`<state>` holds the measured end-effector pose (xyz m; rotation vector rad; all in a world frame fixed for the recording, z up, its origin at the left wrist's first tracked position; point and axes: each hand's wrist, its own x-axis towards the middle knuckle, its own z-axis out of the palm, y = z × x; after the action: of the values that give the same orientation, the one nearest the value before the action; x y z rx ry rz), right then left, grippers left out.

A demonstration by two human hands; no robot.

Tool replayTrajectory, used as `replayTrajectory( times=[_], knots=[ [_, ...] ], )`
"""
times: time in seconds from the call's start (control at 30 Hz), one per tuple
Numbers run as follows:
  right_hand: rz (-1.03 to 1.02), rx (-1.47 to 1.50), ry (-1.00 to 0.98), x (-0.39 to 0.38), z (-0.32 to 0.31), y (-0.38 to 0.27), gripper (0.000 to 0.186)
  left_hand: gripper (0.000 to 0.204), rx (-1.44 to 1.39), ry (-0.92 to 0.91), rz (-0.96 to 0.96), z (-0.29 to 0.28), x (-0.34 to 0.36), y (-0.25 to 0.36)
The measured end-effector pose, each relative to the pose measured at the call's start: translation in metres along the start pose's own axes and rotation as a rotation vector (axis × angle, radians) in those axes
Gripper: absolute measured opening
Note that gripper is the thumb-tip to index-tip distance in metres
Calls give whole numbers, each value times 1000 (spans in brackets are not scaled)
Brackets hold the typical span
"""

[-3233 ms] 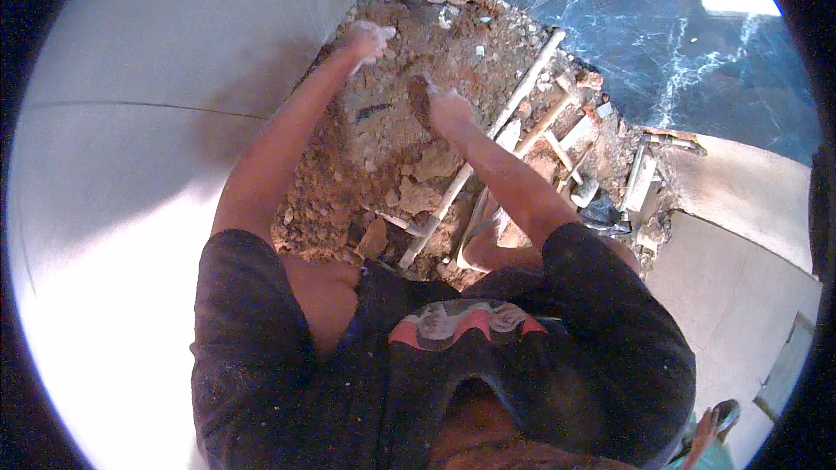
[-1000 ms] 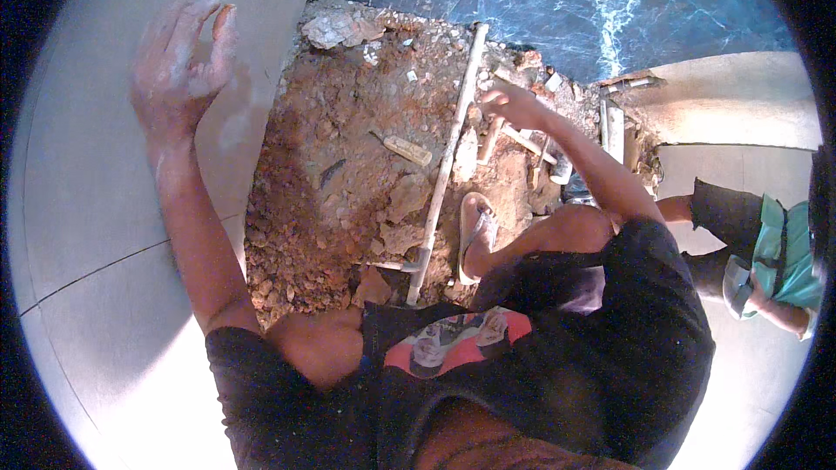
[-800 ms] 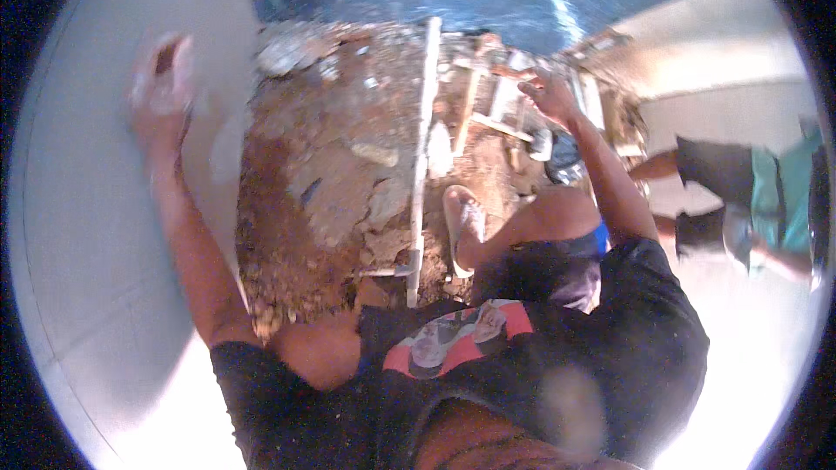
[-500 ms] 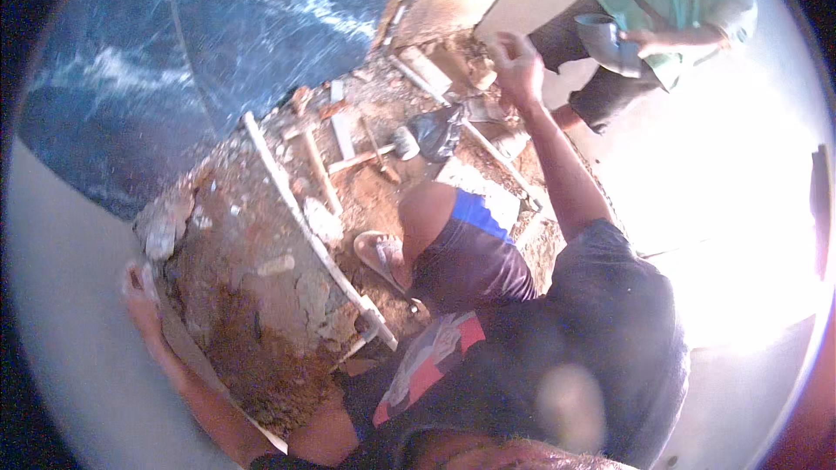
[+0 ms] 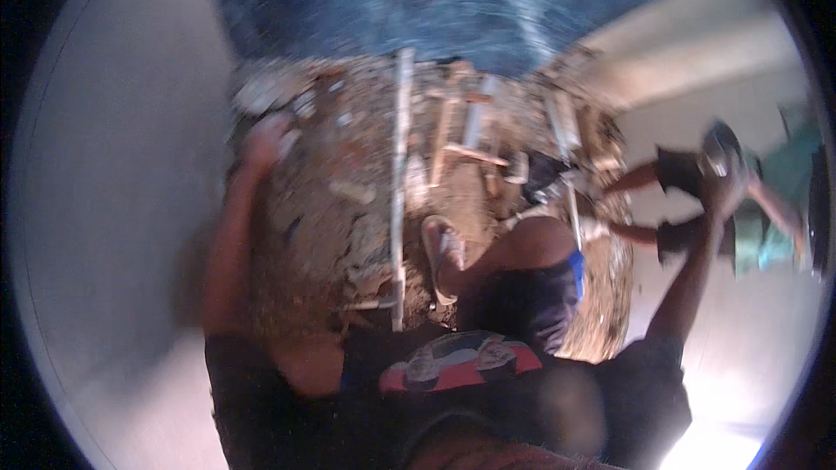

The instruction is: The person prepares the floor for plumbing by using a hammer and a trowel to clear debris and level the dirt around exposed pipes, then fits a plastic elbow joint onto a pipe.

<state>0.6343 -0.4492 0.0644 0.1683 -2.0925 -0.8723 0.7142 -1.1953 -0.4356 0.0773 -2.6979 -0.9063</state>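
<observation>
My right hand [image 5: 727,190] reaches far out to the right, its fingers closed at the lower end of a grey pipe elbow [image 5: 720,146]. Close beside it comes the forearm of a co-worker [image 5: 779,213] in a green top; whether that person's hand still touches the elbow is blurred. My left hand [image 5: 264,146] is low over the dirt at the left, next to a pale lump of rubble [image 5: 266,90]. Motion smears its fingers, and something whitish shows by them that I cannot make out. A long white pipe [image 5: 399,191] lies on the dirt between my arms.
Wooden-handled tools [image 5: 441,144], a mallet [image 5: 517,167], a grey flat bar [image 5: 475,113] and a black plastic bag [image 5: 546,176] lie ahead of my sandalled foot [image 5: 444,257]. A blue sheet [image 5: 453,9] covers the far side. Walls [image 5: 131,165] flank the dug ground.
My view has turned, swinging the scene round. My right hand has met the grey pipe elbow that the co-worker held. My left hand has moved from beside the wall to over the dirt.
</observation>
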Motion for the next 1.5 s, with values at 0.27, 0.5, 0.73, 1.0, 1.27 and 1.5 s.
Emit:
replayTrajectory(
  times=[0.27,0.5,0.73,1.0,1.27,1.5],
  knots=[
    [-95,572,144,10,-44,-132,41,45,-490,-191,-206,2,-16,101],
    [-474,1560,-221,-21,-74,-419,36,93,-861,-148,-245,-16,-18,174],
    [-825,1775,-352,-44,-111,-583,34,106,-779,59,-256,-15,-54,143],
    [-884,1927,-376,-80,-117,-681,33,58,-1751,204,-875,-23,-75,106],
    [-1066,1964,-508,-89,-107,-719,39,41,-1639,264,-955,12,-91,59],
    [-877,1954,-580,-76,-95,-735,61,33,-1294,333,-1076,26,-110,5]
  ],
)
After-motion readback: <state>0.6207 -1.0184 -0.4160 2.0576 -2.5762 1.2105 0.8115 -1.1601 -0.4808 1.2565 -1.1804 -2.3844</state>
